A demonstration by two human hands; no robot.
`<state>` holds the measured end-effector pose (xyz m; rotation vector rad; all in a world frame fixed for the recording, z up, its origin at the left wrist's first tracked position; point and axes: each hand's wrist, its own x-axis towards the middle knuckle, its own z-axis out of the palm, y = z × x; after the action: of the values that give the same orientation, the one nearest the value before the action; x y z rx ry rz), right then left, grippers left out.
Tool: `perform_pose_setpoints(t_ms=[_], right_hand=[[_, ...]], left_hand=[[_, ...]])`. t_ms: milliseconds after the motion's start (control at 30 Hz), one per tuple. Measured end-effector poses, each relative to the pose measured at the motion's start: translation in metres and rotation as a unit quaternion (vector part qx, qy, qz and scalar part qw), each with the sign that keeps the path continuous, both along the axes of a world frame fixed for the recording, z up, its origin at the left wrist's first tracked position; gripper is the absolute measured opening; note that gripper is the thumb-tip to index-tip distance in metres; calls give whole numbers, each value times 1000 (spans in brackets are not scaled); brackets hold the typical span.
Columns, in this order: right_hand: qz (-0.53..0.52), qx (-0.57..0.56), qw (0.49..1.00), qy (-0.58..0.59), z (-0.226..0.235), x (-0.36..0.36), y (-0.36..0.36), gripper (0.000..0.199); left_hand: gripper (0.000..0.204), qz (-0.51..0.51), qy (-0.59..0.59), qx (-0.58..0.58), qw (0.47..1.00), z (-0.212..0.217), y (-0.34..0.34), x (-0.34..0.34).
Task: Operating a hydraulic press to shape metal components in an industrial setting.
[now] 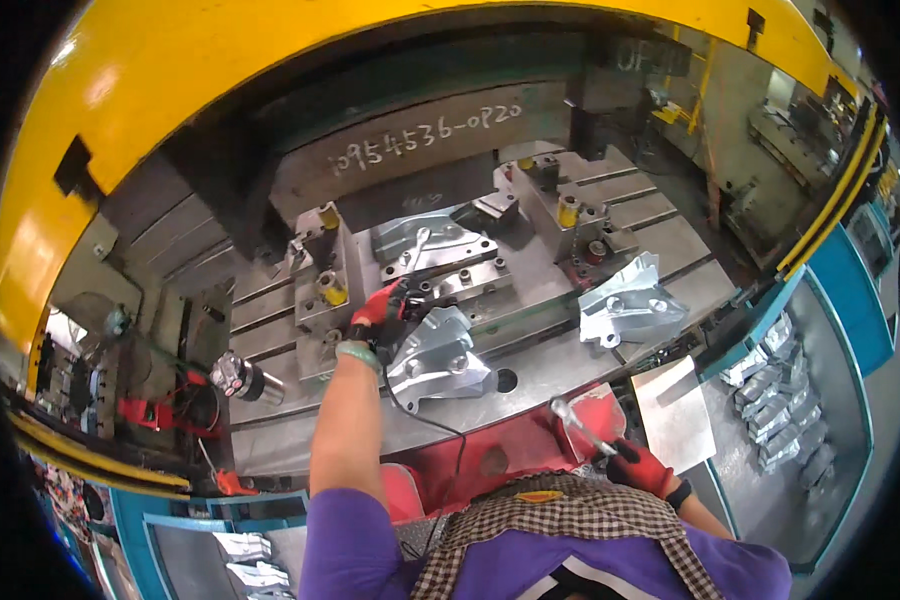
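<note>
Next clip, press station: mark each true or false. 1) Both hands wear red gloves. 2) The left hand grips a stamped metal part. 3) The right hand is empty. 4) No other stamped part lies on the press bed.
1) True: left hand and right hand are red-gloved.
2) True: it holds the stamped metal part at its top edge.
3) False: it holds a slim metal tool.
4) False: a second stamped part lies on the press bed, further right.

Head-worn fisheye, looking down, close over press bed.
</note>
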<state>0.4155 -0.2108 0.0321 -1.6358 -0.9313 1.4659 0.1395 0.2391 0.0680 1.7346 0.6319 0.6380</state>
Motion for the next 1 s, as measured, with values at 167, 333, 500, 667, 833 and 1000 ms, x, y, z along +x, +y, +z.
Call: perform_pose_setpoints(t_ms=[167,333,500,667,833,1000], right_hand=[[-229,97,957,150,-4,14,-1,25],[-245,135,960,26,0,66,28,35],[-294,22,951,91,19,78,42,28],[-236,57,969,39,-14,89,41,37],[-181,83,954,224,22,49,82,25],[-85,100,948,289,11,12,191,30]], left_hand=[[38,-28,-10,-10,1000,-18,20,-8],[40,24,-19,-39,999,18,-17,1],[48,151,-9,-292,944,71,-97,-17],[48,141,4,-160,977,55,-216,-88],[41,163,50,-305,937,21,-259,-110],[33,184,23,-271,945,-16,-269,-114]])
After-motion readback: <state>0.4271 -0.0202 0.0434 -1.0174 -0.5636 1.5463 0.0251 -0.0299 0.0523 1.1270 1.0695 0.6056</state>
